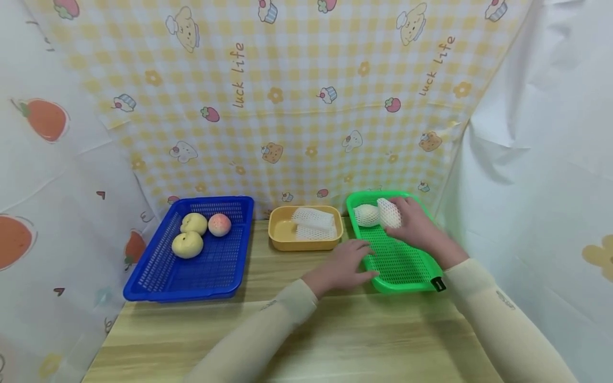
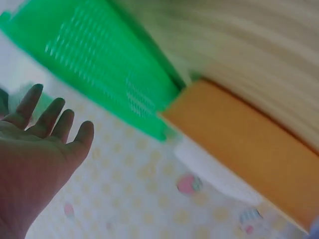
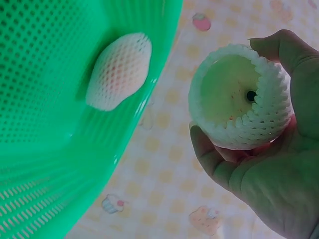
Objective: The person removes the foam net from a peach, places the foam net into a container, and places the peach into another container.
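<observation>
My right hand (image 1: 417, 226) grips a pale round fruit (image 3: 224, 92) in a white foam net sleeve (image 1: 389, 214), over the far part of the green basket (image 1: 378, 282). Seen from the right wrist, fingers and thumb curl round the sleeve, and its open end shows the fruit with a dark stem hole. Another netted fruit (image 1: 366, 215) lies in that basket's far left corner. My left hand (image 1: 342, 266), fingers extended and spread, is at the basket's near left rim and holds nothing.
Left of the green basket stands a yellow tub (image 1: 282, 246) with flat white foam nets (image 1: 313, 222). A blue basket (image 1: 187, 295) farther left contains two pale yellow fruits (image 1: 187, 244) and a pinkish peach (image 1: 220, 225). A patterned cloth (image 1: 297, 127) hangs behind them.
</observation>
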`<state>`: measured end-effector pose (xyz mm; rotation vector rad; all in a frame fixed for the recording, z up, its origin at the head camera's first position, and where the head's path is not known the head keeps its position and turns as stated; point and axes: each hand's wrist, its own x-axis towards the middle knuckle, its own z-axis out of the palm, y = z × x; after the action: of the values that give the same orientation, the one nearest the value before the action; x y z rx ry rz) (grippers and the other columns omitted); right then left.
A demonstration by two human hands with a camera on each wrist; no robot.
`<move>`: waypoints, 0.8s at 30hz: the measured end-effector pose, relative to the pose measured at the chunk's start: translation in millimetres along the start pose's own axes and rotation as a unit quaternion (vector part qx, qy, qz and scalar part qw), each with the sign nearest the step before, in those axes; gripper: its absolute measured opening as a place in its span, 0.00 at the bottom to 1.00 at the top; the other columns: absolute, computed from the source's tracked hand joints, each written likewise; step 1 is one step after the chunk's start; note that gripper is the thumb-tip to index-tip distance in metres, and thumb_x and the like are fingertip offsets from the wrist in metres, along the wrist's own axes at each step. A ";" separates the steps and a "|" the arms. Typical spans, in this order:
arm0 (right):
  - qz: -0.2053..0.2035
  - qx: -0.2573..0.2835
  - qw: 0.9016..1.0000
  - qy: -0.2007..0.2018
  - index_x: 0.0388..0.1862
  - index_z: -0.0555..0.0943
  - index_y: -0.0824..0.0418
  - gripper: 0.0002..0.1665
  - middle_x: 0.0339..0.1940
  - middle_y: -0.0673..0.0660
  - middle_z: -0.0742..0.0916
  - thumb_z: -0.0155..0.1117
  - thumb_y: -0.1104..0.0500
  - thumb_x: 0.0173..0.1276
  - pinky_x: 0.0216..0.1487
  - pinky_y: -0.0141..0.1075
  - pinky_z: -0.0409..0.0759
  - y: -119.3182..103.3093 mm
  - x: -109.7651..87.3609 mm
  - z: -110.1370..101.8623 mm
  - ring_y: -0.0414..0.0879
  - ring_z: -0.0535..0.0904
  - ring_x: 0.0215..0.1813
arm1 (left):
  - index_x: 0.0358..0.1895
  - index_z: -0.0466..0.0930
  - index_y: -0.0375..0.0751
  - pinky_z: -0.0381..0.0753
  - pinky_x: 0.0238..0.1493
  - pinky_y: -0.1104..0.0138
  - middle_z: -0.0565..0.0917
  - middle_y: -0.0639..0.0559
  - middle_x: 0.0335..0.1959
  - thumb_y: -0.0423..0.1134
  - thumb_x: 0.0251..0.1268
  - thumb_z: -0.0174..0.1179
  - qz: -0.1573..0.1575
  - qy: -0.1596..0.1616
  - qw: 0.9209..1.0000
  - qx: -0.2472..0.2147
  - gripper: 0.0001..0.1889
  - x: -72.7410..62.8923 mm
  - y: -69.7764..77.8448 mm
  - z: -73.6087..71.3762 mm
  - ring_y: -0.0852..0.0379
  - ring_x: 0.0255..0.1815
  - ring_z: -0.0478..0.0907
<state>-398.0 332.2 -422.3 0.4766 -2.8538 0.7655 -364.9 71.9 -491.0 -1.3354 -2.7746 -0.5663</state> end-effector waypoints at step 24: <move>-0.131 0.003 0.989 -0.071 0.80 0.74 0.52 0.45 0.69 0.59 0.77 0.84 0.54 0.66 0.45 0.47 0.87 -102.1 -20.4 54.0 0.55 0.77 0.60 | 0.61 0.85 0.46 0.83 0.66 0.49 0.83 0.50 0.62 0.47 0.81 0.69 -0.142 0.144 0.975 -0.096 0.15 -144.3 -63.5 -90.6 0.48 0.64 0.82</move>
<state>-347.5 226.5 -426.1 0.9184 -2.8325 0.7179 -334.3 -102.6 -450.0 -0.7966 -2.7339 -0.9743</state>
